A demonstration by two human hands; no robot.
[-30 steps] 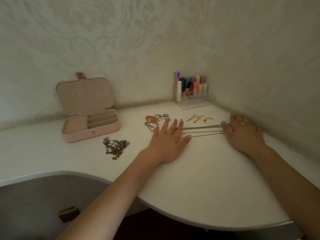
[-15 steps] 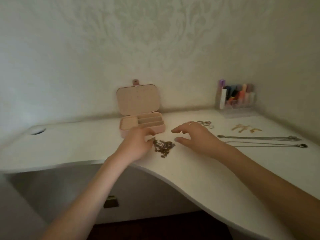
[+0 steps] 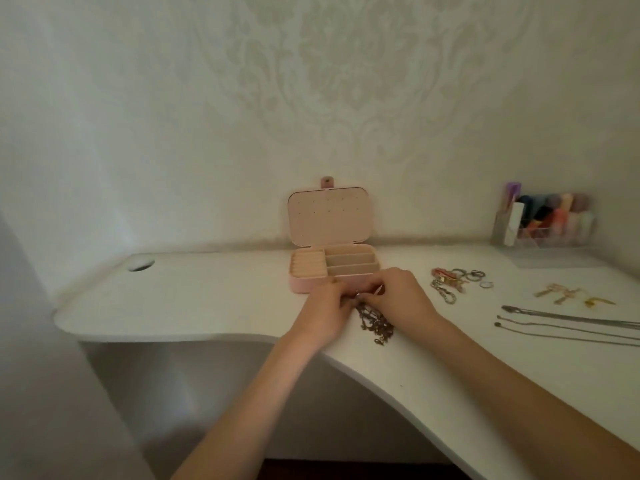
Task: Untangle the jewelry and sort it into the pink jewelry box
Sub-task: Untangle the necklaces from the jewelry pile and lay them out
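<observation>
Clear organizer point(image 3: 543, 225) w/ cosmetics, rear-right on desk point(image 3: 214, 299).

Left hand point(image 3: 325, 311) and right hand point(image 3: 403, 299) side by side, fingertips pinched together

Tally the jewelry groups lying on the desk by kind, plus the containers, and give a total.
Tangled chain clump, pinched by the left hand and right hand: 1
Ring and bracelet cluster: 1
Gold earring group: 1
Straightened necklace set: 1
Pink jewelry box, open: 1
Clear organizer: 1
Total: 6
</observation>
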